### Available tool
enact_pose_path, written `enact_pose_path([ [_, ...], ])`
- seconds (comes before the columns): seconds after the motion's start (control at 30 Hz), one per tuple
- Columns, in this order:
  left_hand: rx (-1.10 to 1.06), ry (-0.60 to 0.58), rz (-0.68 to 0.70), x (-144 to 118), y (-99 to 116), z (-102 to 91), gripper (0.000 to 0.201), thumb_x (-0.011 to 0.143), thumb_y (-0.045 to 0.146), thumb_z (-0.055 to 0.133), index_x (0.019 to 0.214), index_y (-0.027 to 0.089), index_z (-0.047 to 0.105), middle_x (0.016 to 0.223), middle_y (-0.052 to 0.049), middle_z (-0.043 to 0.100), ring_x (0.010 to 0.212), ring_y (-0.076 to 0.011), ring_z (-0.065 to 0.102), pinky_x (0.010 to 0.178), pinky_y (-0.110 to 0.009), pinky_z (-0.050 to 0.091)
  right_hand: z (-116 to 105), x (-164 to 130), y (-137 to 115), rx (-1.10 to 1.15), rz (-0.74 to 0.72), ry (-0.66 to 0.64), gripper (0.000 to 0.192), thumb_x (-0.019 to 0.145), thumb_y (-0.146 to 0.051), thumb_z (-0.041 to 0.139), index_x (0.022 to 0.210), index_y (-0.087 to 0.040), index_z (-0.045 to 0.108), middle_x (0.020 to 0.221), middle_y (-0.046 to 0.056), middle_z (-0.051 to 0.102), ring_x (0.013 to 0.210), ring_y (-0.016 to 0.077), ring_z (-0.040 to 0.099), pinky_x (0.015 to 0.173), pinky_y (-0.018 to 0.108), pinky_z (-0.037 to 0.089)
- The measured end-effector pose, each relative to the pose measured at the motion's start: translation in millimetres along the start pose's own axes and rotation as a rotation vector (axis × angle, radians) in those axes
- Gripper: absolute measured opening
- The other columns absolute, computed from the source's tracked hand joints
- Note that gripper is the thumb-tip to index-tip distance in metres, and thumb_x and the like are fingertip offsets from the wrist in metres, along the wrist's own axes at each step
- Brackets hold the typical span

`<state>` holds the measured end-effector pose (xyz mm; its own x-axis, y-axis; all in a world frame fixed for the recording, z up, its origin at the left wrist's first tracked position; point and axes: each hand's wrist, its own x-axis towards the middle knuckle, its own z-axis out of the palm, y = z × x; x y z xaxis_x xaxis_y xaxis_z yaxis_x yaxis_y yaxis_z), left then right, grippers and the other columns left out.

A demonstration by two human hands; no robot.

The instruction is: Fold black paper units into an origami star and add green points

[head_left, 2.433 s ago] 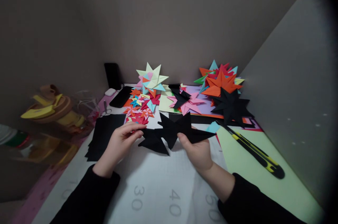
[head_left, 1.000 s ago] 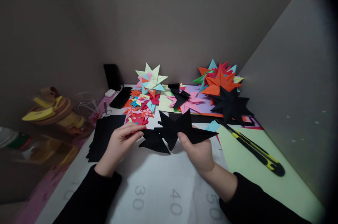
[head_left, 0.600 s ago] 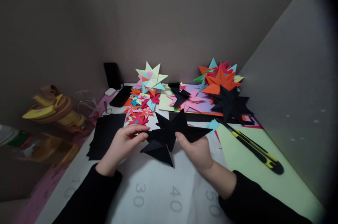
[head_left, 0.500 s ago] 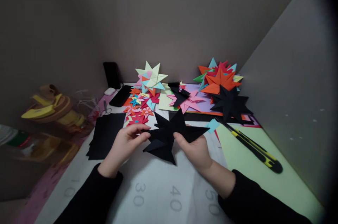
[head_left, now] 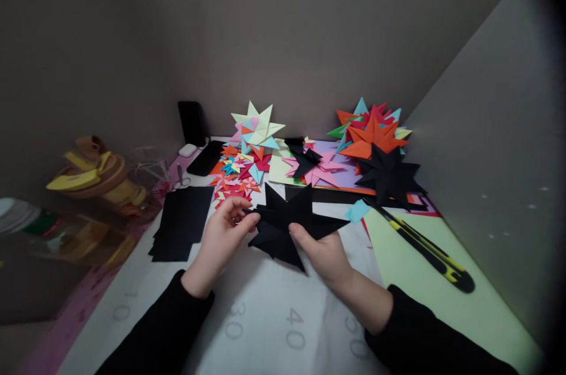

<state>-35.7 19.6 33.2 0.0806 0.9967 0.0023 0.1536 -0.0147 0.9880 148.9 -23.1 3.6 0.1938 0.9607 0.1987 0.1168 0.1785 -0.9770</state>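
Observation:
A black folded-paper star (head_left: 287, 223) is held up between both hands above the white table mat (head_left: 260, 334). My left hand (head_left: 227, 232) pinches the tip of its left point between thumb and fingers. On the right side, my right hand (head_left: 325, 248) grips the star with its thumb across the front; its other fingers are hidden behind the paper. A stack of black paper squares (head_left: 180, 224) lies on the mat, left of my left hand. Beyond my right hand is a small light-blue paper piece (head_left: 357, 210).
A yellow-and-black utility knife (head_left: 431, 251) lies on pale green paper (head_left: 490, 310) at right. Coloured paper stars (head_left: 374, 134) and a black star (head_left: 389, 174) are heaped at the back right. Small scissors (head_left: 181, 177), a phone (head_left: 206, 158) and a bottle (head_left: 39, 221) are at left.
My left hand has shifted slightly right and up, its fingers more curled at the star's left point. The star has turned a little, its lower point now further right. The view has shifted slightly.

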Motion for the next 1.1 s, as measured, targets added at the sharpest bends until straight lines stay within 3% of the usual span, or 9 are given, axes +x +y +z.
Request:
enact_pose_path([
  [0.23, -0.051, -0.001, -0.044, 1.2, -4.2, 5.4, 0.024, 0.073, 0.03, 0.07, 0.083, 0.018, 0.052, 0.06, 0.007, 0.054, 0.053, -0.0106, 0.059, 0.053, -0.021, 0.045, 3.7, 0.9, 3.2, 0.013, 0.03, 0.014, 0.036, 0.077, -0.036, 0.067, 0.11, -0.02, 0.069, 0.107, 0.009, 0.073, 0.113, 0.0303, 0.06, 0.101, 0.049, 0.044],
  [0.43, -0.068, -0.011, -0.028, 0.7, -8.2, 5.5, 0.023, 0.076, 0.032, 0.068, 0.081, 0.018, 0.051, 0.059, 0.006, 0.054, 0.052, -0.0109, 0.058, 0.051, -0.021, 0.043, 4.3, 1.2, 4.5, 0.036, 0.089, -0.009, 0.036, 0.071, -0.033, 0.072, 0.105, -0.019, 0.07, 0.11, 0.01, 0.072, 0.108, 0.0298, 0.064, 0.1, 0.049, 0.045],
  [0.53, -0.037, -0.02, 0.044, -1.0, -9.0, 4.9, 0.018, 0.079, 0.031, 0.066, 0.081, 0.019, 0.052, 0.064, 0.005, 0.056, 0.055, -0.011, 0.058, 0.054, -0.022, 0.045, 5.7, 2.3, 6.1, 0.103, 0.132, 0.036, 0.041, 0.07, -0.031, 0.074, 0.108, -0.017, 0.069, 0.109, 0.011, 0.072, 0.104, 0.0296, 0.065, 0.099, 0.048, 0.046],
  [0.7, 0.18, -0.05, 0.282, -2.1, -4.4, -2.3, 0.012, 0.08, 0.024, 0.065, 0.091, 0.019, 0.066, 0.09, -0.004, 0.065, 0.076, -0.0142, 0.061, 0.067, -0.025, 0.049, 7.4, 4.6, 10.1, 0.241, 0.155, 0.05, 0.045, 0.069, -0.031, 0.075, 0.111, -0.017, 0.067, 0.111, 0.011, 0.071, 0.107, 0.0292, 0.064, 0.1, 0.048, 0.045],
  [0.83, 0.241, -0.167, 0.294, -1.7, -1.4, -8.1, 0.018, 0.082, 0.024, 0.063, 0.098, 0.021, 0.071, 0.097, -0.006, 0.068, 0.086, -0.0168, 0.063, 0.071, -0.026, 0.051, 6.0, 4.4, 14.0, 0.293, 0.142, -0.002, 0.042, 0.071, -0.028, 0.075, 0.112, -0.018, 0.066, 0.109, 0.009, 0.072, 0.109, 0.0276, 0.063, 0.103, 0.048, 0.043],
  [1.1, 0.31, -0.194, 0.363, -2.0, -3.4, -1.9, 0.017, 0.078, 0.021, 0.067, 0.094, 0.021, 0.071, 0.092, -0.006, 0.068, 0.085, -0.0183, 0.063, 0.068, -0.027, 0.051, 6.1, -0.8, 10.9, 0.235, 0.193, -0.025, 0.037, 0.072, -0.03, 0.073, 0.106, -0.018, 0.069, 0.107, 0.009, 0.073, 0.102, 0.0288, 0.066, 0.097, 0.048, 0.048],
])
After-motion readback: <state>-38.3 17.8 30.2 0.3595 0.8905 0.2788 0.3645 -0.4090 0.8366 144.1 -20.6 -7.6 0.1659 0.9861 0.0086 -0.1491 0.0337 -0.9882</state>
